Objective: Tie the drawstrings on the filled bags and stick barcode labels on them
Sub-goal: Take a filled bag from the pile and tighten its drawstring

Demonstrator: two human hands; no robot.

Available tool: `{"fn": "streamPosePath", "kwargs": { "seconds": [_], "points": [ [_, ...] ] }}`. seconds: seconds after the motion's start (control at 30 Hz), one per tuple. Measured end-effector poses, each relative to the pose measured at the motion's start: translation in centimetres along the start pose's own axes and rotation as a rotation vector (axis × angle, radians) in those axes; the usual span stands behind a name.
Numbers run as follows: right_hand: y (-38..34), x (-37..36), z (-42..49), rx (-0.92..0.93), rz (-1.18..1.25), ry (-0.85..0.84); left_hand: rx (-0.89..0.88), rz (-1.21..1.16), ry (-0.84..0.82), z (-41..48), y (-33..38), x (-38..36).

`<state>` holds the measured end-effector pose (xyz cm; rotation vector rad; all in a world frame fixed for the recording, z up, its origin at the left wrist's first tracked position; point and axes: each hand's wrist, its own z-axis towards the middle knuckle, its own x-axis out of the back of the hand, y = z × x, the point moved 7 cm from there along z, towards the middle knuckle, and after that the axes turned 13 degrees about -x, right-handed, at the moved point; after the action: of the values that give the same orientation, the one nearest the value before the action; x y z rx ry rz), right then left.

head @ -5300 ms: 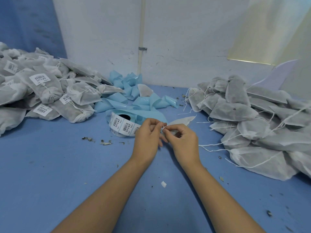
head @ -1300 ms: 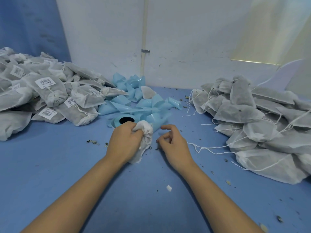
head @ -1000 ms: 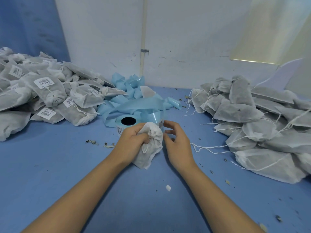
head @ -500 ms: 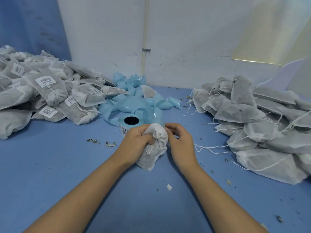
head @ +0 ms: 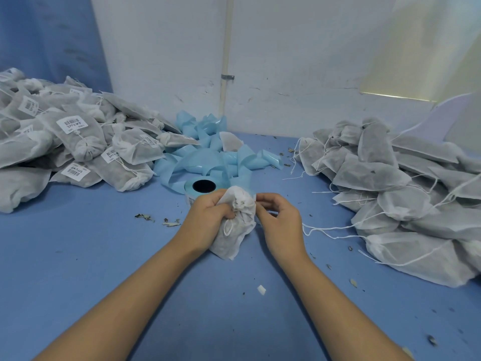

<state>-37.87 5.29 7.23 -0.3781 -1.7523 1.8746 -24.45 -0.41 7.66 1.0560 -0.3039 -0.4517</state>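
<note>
Left hand (head: 208, 220) fisted round the gathered neck of the bag (head: 231, 238), low over the desk (head: 91, 256), just in front of the label roll (head: 203, 186). Right hand (head: 279, 221) pinches a white tab (head: 256, 198) at the bag's top — string or label, can't tell. Clamp the neck tight; stick on flat cloth — not puckers.

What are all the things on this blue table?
labelled bags: many, grey-white, piled left.
unlabelled bags: many, grey-white, piled right, strings loose.
backing strip: one tangle, light blue, middle by the wall.
label roll: one, light blue, white labels, behind the hands.
leaf scraps: several, brownish, scattered.
table: one, blue, under everything.
held bag: one, white, between both hands.
left hand: one, grips held bag.
right hand: one, fingers pinch its top.
</note>
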Motion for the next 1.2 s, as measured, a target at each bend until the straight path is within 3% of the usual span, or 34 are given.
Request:
{"fn": "streamPosePath", "kwargs": {
  "seconds": [0.8,0.9,1.03,1.2],
  "points": [
    [0.4,0.1,0.2,-0.031,0.071,-0.023,-0.011,0.024,-0.021,-0.3,0.6,0.0],
    [0.7,0.7,0.3,-0.054,0.106,0.051,-0.013,-0.001,0.012,-0.2,0.8,0.2],
    [1.4,2.7,0.6,-0.092,0.195,0.282,0.002,-0.015,0.106,0.2,0.5,0.9],
    [0.4,3.2,-0.1,-0.041,0.306,0.294,0.063,-0.05,0.254,0.5,-0.1,1.5]
  ]
}}
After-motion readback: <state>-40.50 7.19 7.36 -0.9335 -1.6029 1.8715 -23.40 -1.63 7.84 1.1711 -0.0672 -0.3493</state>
